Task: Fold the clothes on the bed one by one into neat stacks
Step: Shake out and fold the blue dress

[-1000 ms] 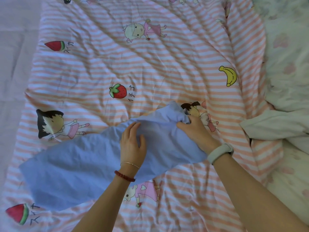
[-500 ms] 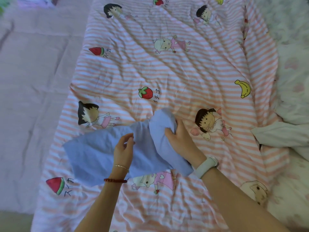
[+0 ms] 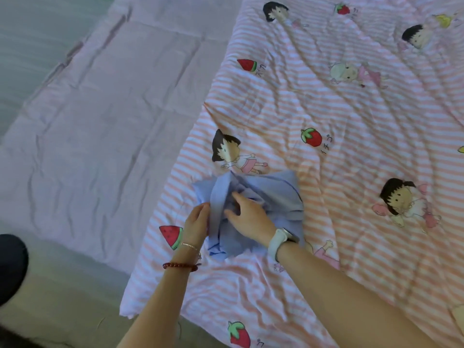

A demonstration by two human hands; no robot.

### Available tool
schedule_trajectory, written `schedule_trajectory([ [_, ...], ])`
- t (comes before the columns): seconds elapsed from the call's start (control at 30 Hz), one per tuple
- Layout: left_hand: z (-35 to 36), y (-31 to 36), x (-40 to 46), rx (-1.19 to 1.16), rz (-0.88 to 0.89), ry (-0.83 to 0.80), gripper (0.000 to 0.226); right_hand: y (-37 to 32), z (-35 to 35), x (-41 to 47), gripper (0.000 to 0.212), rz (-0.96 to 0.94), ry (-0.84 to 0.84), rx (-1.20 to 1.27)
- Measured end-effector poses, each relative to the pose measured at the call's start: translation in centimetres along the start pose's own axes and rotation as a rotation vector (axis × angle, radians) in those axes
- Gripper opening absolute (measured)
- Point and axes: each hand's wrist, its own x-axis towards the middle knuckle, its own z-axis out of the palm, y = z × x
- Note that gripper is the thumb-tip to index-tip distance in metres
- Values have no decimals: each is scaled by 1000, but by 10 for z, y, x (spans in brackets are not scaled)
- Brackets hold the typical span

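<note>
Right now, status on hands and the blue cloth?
Left hand gripping blue cloth edge. Right hand pressing its middle. Cloth bunched on striped quilt. Nothing blocking.

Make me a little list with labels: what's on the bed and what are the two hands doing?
garment: blue cloth, bunched up, partly folded
lying on: pink striped cartoon quilt
left hand: holds the cloth's left edge
right hand: fingers spread, pressing on the cloth
right wrist: white band
left wrist: red bead bracelet
beside quilt: plain pink sheet
</note>
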Motion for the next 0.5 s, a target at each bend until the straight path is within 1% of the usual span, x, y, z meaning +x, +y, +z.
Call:
schedule_trajectory([
  [0.03,1,-2,3,37,10,-15,23,2,1,-2,40,-21,51,-35],
  [0.1,5,-6,6,63,43,-27,38,8,-2,-15,33,-107,324,-29],
  [0.13,8,-7,7,74,78,-20,40,13,-5,-21,31,-147,469,-17],
  [0.17,11,-8,7,93,118,-6,39,17,-9,-27,31,-162,566,-8],
  [0.2,15,-9,8,106,149,7,40,21,-13,-30,33,-134,598,-6],
  [0.23,18,-9,9,107,169,11,43,24,-17,-30,39,-56,567,-10],
  [0.3,23,-10,11,113,184,-3,53,30,-19,-24,59,168,418,-80],
  [0.33,25,-11,12,123,186,-12,58,31,-19,-20,62,250,369,-160],
  [0.37,26,-10,13,139,198,-17,62,31,-18,-16,54,291,336,-231],
  [0.43,29,-11,13,183,266,-8,64,28,-21,-8,17,249,360,-293],
  [0.47,30,-12,13,194,314,10,63,25,-24,-6,19,171,394,-281],
  [0.5,29,-14,11,191,363,43,60,24,-27,-6,28,79,415,-255],
])
